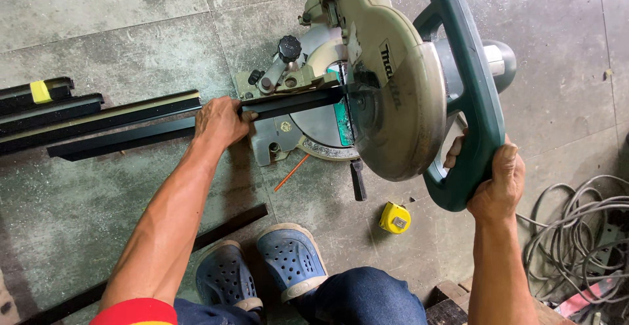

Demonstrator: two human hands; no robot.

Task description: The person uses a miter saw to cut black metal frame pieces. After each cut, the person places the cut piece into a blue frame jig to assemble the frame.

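Fingers point(458, 149) round green saw handle point(468, 69); black bar point(131, 132)

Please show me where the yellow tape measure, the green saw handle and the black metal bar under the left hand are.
yellow tape measure point(394, 217), head view, on its top face.
green saw handle point(473, 82), head view, on the long grip.
black metal bar point(131, 135), head view, on its middle length.

The floor point(118, 30) is grey concrete, worn and stained, with thin joints dividing it into large slabs. Pale scuffs and dusty patches mark its surface, and darker smears show toward the lower left. Even daylight falls across it, leaving only soft shadows. At the right edge a tangle of grey cables point(580, 223) lies coiled on the concrete. No walls, windows or furniture come into view.
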